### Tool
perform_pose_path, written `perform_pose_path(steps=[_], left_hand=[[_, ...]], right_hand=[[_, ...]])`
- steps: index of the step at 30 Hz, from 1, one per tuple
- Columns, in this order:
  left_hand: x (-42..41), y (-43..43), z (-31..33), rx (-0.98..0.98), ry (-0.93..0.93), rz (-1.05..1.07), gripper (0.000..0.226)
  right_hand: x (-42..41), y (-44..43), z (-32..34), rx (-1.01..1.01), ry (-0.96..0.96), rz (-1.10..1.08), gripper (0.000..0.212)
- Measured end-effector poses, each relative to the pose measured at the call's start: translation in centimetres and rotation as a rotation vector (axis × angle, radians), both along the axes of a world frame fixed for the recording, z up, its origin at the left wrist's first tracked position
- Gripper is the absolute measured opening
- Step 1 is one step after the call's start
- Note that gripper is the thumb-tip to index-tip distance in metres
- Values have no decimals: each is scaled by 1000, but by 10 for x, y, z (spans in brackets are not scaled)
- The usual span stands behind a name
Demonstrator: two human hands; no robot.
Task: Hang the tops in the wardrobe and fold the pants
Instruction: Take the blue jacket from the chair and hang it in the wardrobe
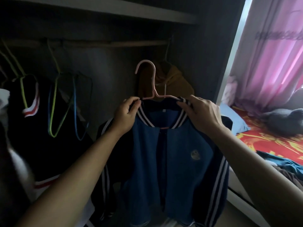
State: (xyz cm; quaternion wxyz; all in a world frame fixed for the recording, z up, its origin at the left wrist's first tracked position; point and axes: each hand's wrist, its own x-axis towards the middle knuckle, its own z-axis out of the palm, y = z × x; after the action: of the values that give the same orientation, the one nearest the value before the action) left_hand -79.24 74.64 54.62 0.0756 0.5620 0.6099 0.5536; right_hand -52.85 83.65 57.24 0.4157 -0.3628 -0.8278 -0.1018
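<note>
A blue jacket (pixel 177 158) with dark sleeves and a striped collar hangs on a pink hanger (pixel 151 82) in front of the open wardrobe. My left hand (pixel 127 113) pinches the left side of the collar at the hanger's shoulder. My right hand (pixel 203 113) grips the right side of the collar. The hanger's hook points up and is off the wardrobe rail (pixel 114 43), well below it.
On the rail hang a black top with red and white trim (pixel 31 108), empty green and blue hangers (pixel 54 104) and a brown hooded top (pixel 172 79). A bed (pixel 262 141) with clothes (pixel 282 163) lies at the right, beside a pink curtain (pixel 270 54).
</note>
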Motion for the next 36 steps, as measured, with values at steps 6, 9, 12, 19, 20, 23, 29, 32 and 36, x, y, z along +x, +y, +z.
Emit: perform_pose_path(steps=[6, 9, 12, 19, 20, 23, 29, 32, 36], left_hand=[[-13, 32, 16, -46, 41, -99, 28], [-27, 57, 31, -141, 243, -68, 35], [-49, 82, 45, -204, 428, 6, 44], [-81, 131, 102, -145, 745, 247, 41], [-84, 135, 111, -86, 839, 325, 46], [-94, 151, 140, 16, 1056, 555, 58], [-113, 183, 138, -67, 1229, 786, 80], [-123, 191, 131, -15, 1285, 868, 86], [-123, 196, 128, 6, 1261, 902, 88]], right_hand=[[-9, 1, 23, 78, -20, -147, 44], [-19, 12, 34, 97, 22, -221, 42], [-34, 36, 44, 69, 64, -274, 42], [-85, 110, 69, 8, 134, -213, 35], [-91, 123, 73, -5, 134, -203, 36], [-108, 156, 87, -32, 151, -156, 36], [-144, 216, 90, -230, 125, -59, 39], [-157, 234, 64, -322, -10, -57, 40], [-167, 239, 35, -180, -89, -110, 44]])
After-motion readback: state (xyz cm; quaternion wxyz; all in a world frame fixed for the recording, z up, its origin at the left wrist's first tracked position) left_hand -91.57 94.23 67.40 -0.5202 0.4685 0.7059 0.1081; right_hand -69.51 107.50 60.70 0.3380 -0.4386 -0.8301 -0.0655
